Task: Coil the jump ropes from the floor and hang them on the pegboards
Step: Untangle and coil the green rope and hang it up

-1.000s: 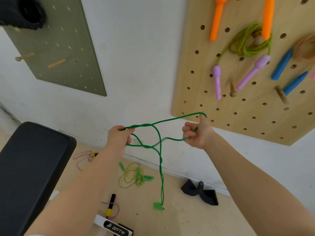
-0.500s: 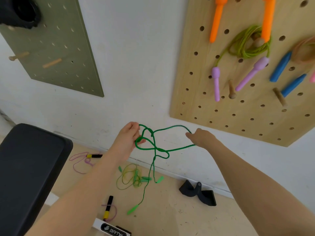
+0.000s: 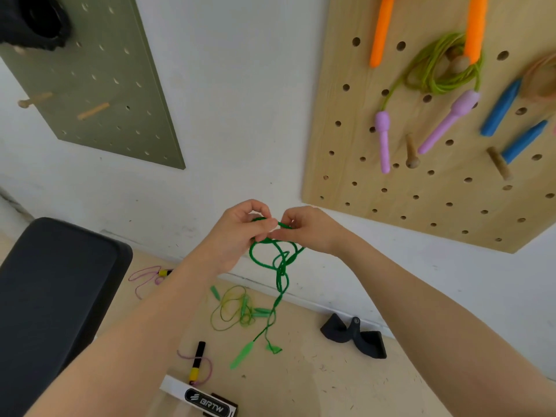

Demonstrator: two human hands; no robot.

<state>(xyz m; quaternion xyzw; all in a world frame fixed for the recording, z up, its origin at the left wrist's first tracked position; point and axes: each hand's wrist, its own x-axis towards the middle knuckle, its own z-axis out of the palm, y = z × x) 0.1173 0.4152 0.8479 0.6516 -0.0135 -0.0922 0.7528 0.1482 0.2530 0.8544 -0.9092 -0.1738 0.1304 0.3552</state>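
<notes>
A dark green jump rope (image 3: 281, 266) hangs in loops between my two hands, its green handles (image 3: 240, 358) dangling just above the floor. My left hand (image 3: 237, 236) pinches the top of the loops, and my right hand (image 3: 307, 230) pinches the rope right beside it, fingertips almost touching. The wooden pegboard (image 3: 436, 188) at the upper right carries hung ropes with orange, purple and blue handles. A green pegboard (image 3: 99, 85) with two bare pegs hangs at the upper left.
On the floor lie a yellow-green rope (image 3: 234, 308) and a pink rope with black-yellow handles (image 3: 195, 364). A black padded bench (image 3: 51, 290) fills the lower left. A black strap handle (image 3: 355, 335) lies by the wall. A dark object (image 3: 36, 22) hangs on the green board.
My hands have come together from about a forearm's width apart, gathering the green rope into tighter loops. The handles have dropped lower and swing near the floor.
</notes>
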